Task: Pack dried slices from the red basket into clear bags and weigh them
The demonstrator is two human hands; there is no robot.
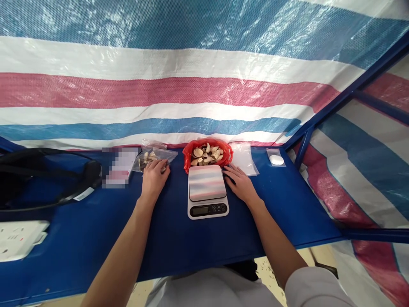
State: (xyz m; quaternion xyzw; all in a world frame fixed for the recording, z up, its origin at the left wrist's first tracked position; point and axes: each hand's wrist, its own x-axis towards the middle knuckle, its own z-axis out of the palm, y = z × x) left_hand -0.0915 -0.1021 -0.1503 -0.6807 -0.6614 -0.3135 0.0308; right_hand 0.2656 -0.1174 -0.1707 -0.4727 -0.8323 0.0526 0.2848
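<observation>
My left hand [154, 177] rests on the near edge of a clear zip bag [168, 155] with pale and brown dried pieces inside. Its fingers are slightly bent and do not visibly grip the bag. My right hand [240, 181] lies flat with fingers spread, beside the right edge of a white kitchen scale [209, 209]. The scale's shiny plate [207, 183] bears nothing, and its display looks blank. Just behind the scale, a red plastic bag [188, 160] stands open, full of pale curved pieces [207, 153] like dried mushroom slices or shells.
Flat clear bags [244, 158] lie right of the red bag, and a small bag with a white oval object [276, 160] is farther right. Left are a blurred-out card [119, 168], a black headset-like strap [92, 175] and a white power strip [22, 241]. Striped sheeting [159, 91] rises behind the blue table [179, 247].
</observation>
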